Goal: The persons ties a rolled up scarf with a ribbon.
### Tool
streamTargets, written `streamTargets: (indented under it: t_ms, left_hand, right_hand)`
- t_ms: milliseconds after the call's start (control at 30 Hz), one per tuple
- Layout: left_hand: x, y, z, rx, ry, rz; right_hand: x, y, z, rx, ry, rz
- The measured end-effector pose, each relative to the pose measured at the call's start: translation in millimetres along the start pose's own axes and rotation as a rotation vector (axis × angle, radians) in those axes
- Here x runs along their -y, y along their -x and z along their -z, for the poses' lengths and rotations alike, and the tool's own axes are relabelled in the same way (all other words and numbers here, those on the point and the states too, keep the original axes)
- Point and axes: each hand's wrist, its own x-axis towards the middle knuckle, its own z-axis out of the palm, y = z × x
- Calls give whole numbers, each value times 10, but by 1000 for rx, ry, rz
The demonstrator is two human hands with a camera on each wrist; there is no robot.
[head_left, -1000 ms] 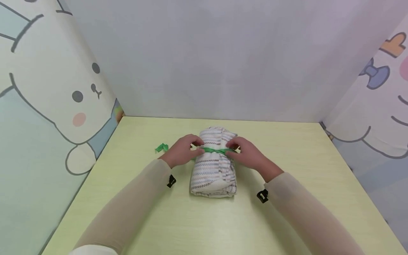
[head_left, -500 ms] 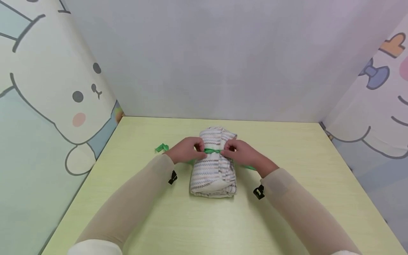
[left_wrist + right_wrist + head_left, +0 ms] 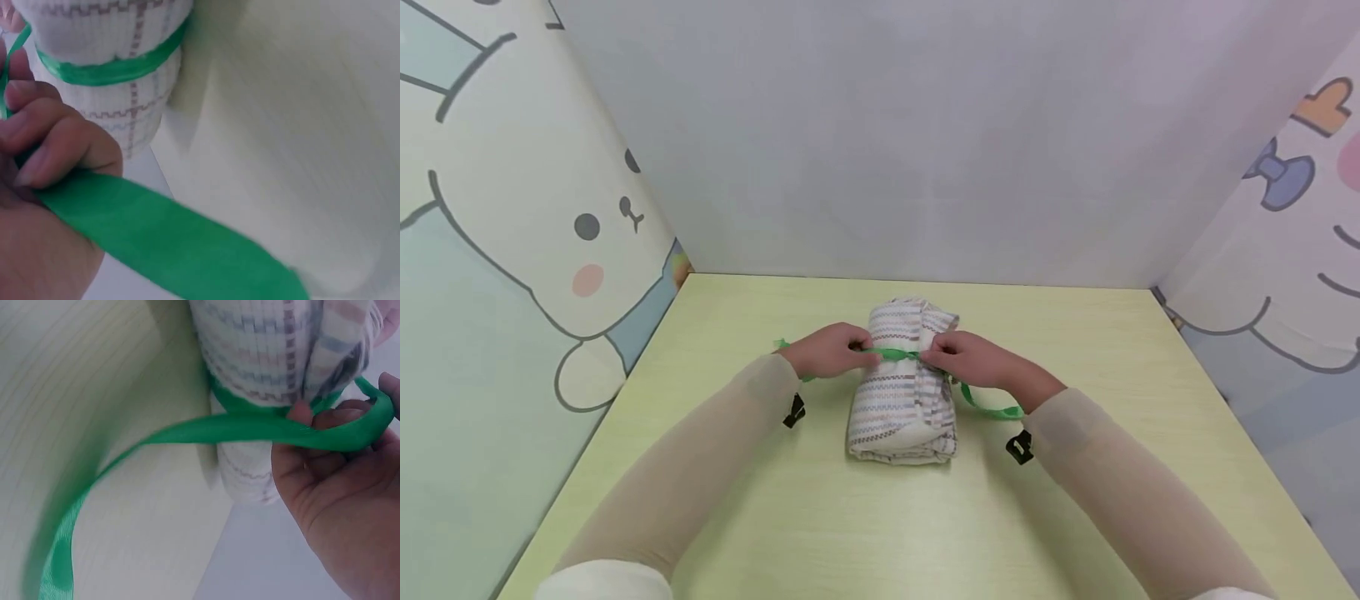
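Observation:
A folded, striped cloth towel (image 3: 887,408) lies on the table with a green ribbon (image 3: 895,355) around its middle. My left hand (image 3: 829,350) grips one end of the ribbon at the towel's left side. In the left wrist view, the curled fingers (image 3: 75,147) close over it, and a wide ribbon tail (image 3: 162,228) runs out below. On the other side my right hand (image 3: 977,358) pinches the other end, close to the towel's top. Its loose tail (image 3: 250,428) crosses the right wrist view and curves down to the table. The fingers partly hide where the ribbon ends cross.
The pale wooden table (image 3: 880,533) extends around the towel. A plain light wall (image 3: 910,150) stands behind it. Cartoon-printed panels flank both sides, with a rabbit figure (image 3: 535,192) on the left one. Small black clips (image 3: 1019,447) hang by the sleeves.
My left hand has shifted slightly left, drawing ribbon with it. The right hand has changed its hold, and a longer green tail now shows below it on the table.

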Motion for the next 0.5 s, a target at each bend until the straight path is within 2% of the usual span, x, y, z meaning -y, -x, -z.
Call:
streamTargets:
  t_ms: [100, 200, 300, 500]
  left_hand:
    - [17, 55, 40, -16, 6, 8]
    - [39, 112, 83, -62, 5, 24]
    - [68, 173, 125, -97, 8, 41]
    - [154, 267, 200, -87, 28, 61]
  right_hand:
    - [-42, 52, 38, 45, 1, -36]
    - [-94, 107, 77, 87, -17, -62]
    - [-144, 147, 114, 105, -34, -53]
    - [-229, 186, 176, 16, -80, -16]
